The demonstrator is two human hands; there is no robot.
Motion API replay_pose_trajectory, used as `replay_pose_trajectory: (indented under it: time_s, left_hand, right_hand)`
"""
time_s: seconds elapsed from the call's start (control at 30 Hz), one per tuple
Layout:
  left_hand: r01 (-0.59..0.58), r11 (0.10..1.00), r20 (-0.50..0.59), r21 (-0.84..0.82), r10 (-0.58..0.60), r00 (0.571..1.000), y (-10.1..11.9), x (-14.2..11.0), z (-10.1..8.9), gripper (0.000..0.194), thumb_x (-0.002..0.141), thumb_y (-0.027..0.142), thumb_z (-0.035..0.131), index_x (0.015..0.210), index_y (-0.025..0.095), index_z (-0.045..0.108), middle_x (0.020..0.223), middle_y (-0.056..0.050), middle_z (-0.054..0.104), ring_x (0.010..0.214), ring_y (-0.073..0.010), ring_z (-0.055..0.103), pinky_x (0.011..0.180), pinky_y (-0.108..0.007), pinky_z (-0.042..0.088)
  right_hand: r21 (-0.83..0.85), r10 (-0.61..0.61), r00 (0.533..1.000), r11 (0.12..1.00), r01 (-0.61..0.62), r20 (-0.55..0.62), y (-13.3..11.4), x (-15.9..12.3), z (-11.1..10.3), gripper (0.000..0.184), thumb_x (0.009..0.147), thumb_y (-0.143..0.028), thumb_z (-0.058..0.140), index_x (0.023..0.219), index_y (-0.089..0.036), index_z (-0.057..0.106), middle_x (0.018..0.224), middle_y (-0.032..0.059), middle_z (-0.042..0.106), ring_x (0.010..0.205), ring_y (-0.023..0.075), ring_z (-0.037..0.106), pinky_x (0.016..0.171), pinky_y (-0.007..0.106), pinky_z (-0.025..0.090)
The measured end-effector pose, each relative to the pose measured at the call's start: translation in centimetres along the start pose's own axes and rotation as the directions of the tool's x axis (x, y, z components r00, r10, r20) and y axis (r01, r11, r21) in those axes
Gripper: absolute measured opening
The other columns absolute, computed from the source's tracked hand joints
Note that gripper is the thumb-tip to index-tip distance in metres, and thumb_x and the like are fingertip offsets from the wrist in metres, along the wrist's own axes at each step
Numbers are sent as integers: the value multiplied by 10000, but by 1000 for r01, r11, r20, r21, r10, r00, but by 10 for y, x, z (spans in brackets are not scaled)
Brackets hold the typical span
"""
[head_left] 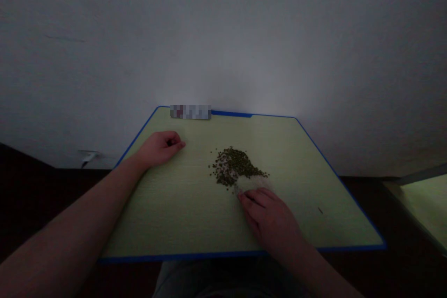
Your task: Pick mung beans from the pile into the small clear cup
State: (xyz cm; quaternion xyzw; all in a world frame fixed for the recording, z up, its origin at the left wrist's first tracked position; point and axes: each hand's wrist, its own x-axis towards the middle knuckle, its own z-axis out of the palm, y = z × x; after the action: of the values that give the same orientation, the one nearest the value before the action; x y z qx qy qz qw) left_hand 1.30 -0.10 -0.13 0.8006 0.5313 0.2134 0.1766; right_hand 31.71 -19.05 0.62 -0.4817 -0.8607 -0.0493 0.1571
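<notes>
A loose pile of small dark green beans (239, 160), which look like mung beans, lies near the middle of the pale tabletop (181, 209). Whitish grains, perhaps rice (256, 182), lie along the pile's near right side, and some pale bits show among the beans. My right hand (268, 214) rests at the near edge of these grains, its bent fingers drawn together; whatever is under the fingertips is hidden. Left of the pile and apart from it, my left hand (163, 146) lies on the table, fingers curled in toward the thumb, holding nothing visible.
Blue trim (359, 205) borders the table, whose far side stands against a grey wall (223, 46). A blurred-out label (190, 112) sits at the back left edge. One thin dark fleck (320, 210) lies to the right. Another pale surface (428, 200) shows at far right.
</notes>
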Motion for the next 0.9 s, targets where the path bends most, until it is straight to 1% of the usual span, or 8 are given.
replay_pose_trajectory:
  time_s: [0.13,0.3,0.5,0.7,0.9]
  left_hand:
    - [1,1000,9,-23,-1,1000,0,1,0,326,808,483,525,687,182,549,610,16,504,590,-128,475,570,-262,353]
    - [-5,999,-3,-41,5,1000,0,1,1,322,806,477,530,680,182,544,601,19,489,583,-122,459,566,-260,349]
    - [2,999,6,-48,-2,1000,4,0,0,311,804,461,531,670,180,537,598,21,486,578,-118,456,567,-258,353]
    - [14,999,-1,-49,-14,1000,1,0,0,305,800,465,532,681,184,543,607,19,496,585,-124,466,567,-259,358]
    - [4,1000,6,-27,-4,1000,0,0,0,319,802,479,523,691,182,551,615,10,518,594,-131,482,579,-265,363]
  right_hand:
    - [29,-15,999,999,13,44,-2,-3,-6,288,840,-86,588,1107,-107,693,959,111,723,868,226,640,809,361,567]
    - [74,-13,1000,997,11,24,-2,-4,-8,282,853,-89,565,1100,-124,696,975,102,723,873,219,637,823,350,563]
    - [58,-48,999,997,47,23,-4,1,-3,291,825,-89,633,1110,-100,688,948,100,722,869,238,633,804,367,565]
    - [-7,10,1000,1000,-10,23,-5,-2,-3,282,828,-67,595,1091,-107,692,956,109,718,860,229,635,800,354,561]
    - [41,15,1000,999,-14,-26,6,-4,-5,294,851,-83,536,1093,-105,701,957,111,723,859,224,646,806,361,564]
